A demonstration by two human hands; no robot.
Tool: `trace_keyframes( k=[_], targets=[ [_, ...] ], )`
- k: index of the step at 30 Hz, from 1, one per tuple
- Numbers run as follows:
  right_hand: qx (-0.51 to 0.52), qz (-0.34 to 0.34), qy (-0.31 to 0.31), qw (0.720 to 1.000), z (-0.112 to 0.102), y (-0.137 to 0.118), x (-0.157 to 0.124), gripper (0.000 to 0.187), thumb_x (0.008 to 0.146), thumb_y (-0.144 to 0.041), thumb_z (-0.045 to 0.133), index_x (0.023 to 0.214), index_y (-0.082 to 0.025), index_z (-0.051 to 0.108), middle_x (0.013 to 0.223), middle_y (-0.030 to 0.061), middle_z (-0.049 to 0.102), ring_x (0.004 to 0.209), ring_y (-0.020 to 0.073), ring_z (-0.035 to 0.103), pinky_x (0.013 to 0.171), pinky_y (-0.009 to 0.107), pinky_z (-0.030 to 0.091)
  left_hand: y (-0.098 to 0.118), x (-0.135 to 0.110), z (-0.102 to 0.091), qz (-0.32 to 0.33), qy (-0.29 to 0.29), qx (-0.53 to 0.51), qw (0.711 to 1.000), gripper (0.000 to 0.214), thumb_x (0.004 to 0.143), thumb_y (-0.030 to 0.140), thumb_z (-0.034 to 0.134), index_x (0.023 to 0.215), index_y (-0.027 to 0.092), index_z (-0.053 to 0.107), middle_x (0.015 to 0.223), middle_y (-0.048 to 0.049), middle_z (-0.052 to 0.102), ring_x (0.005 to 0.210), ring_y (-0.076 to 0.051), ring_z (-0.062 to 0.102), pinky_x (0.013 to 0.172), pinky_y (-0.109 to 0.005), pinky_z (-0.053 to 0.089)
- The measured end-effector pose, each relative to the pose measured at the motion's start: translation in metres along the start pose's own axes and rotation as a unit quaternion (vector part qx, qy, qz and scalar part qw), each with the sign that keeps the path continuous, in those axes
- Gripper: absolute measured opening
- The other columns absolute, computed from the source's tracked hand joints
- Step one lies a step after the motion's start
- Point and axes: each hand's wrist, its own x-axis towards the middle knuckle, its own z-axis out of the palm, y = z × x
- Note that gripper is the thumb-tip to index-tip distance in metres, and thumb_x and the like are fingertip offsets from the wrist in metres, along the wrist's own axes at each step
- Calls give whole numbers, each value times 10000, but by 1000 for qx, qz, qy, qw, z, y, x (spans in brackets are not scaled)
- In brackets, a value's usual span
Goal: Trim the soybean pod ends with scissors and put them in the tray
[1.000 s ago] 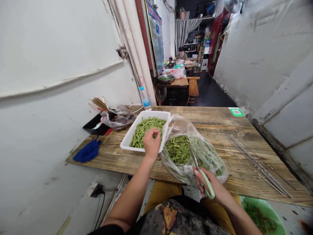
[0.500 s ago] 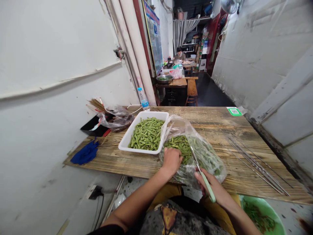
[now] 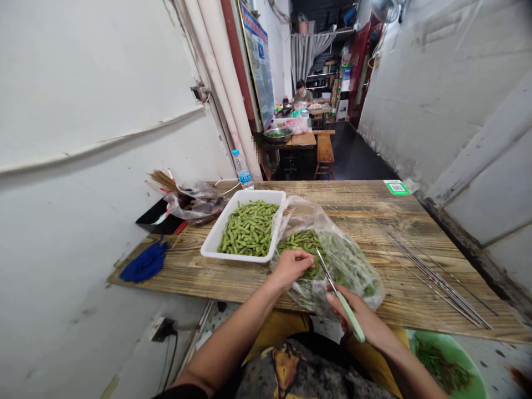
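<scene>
My right hand (image 3: 353, 310) grips a pair of scissors (image 3: 348, 315) by the pale green handles, with the metal blades pointing up and away from me. Over an opened clear plastic bag (image 3: 361, 260), my left hand (image 3: 292, 267) is closed, thumb and fingertips pinched on what looks like an edamame pod, mostly hidden by the fingers. The scissor tips are close beside these fingertips. Many green edamame pods (image 3: 301, 239) lie inside the bag. Touching the bag on its left is a white plastic tray (image 3: 210, 244), heaped with more pods.
Thin metal skewers (image 3: 436, 277) lie on the wooden table (image 3: 344, 194) at right. At left are a blue cloth (image 3: 143, 263), a black box (image 3: 155, 219) with wooden sticks, and a water bottle (image 3: 244, 173). A green basin (image 3: 449, 366) stands below. Another person sits far back.
My left hand has lifted slightly out of the pods and turned toward the scissors, its fingertips now pinched. The scissors have moved a little left, nearer those fingertips.
</scene>
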Motion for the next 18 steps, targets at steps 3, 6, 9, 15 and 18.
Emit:
trace_keyframes(
  k=[3, 6, 9, 15, 18],
  targets=[
    [-8, -4, -9, 1000, 0, 0, 1, 462, 826, -581, 476, 1031, -176, 560, 516, -59, 462, 429, 97, 450, 410, 203, 358, -1, -1, 2, -24, -16, -38, 999, 269, 586, 363, 733, 667, 122, 646, 584, -12, 627, 409, -36, 374, 411, -177, 240],
    [9, 1, -11, 1000, 3, 1, 3, 467, 822, -586, 479, 1029, -175, 558, 500, -67, 444, 413, 89, 426, 396, 198, 347, -3, -1, 2, -43, -23, -69, 996, 308, 560, 377, 762, 652, 119, 622, 580, -14, 619, 426, -38, 413, 400, -166, 254],
    [34, 9, -5, 999, 4, 2, 5, 470, 821, -592, 474, 1020, -174, 551, 484, -80, 411, 389, 79, 387, 375, 195, 325, -3, -1, 1, -47, -31, -83, 995, 333, 558, 377, 774, 700, 107, 639, 578, -11, 609, 446, -45, 459, 408, -162, 291],
    [53, 21, 11, 998, 5, 4, 7, 475, 814, -596, 483, 1024, -172, 526, 502, -85, 395, 395, 77, 385, 379, 199, 345, 1, -2, 3, -33, -17, -103, 994, 329, 539, 320, 797, 726, 94, 647, 609, -21, 632, 485, -59, 523, 459, -169, 372],
    [104, 31, 0, 994, 6, 1, 5, 488, 807, -613, 475, 1036, -183, 503, 593, -68, 434, 449, 88, 439, 413, 216, 406, 0, -3, 6, -47, -25, -130, 990, 322, 544, 324, 796, 703, 99, 629, 635, -36, 650, 520, -75, 564, 485, -175, 405]
  ],
)
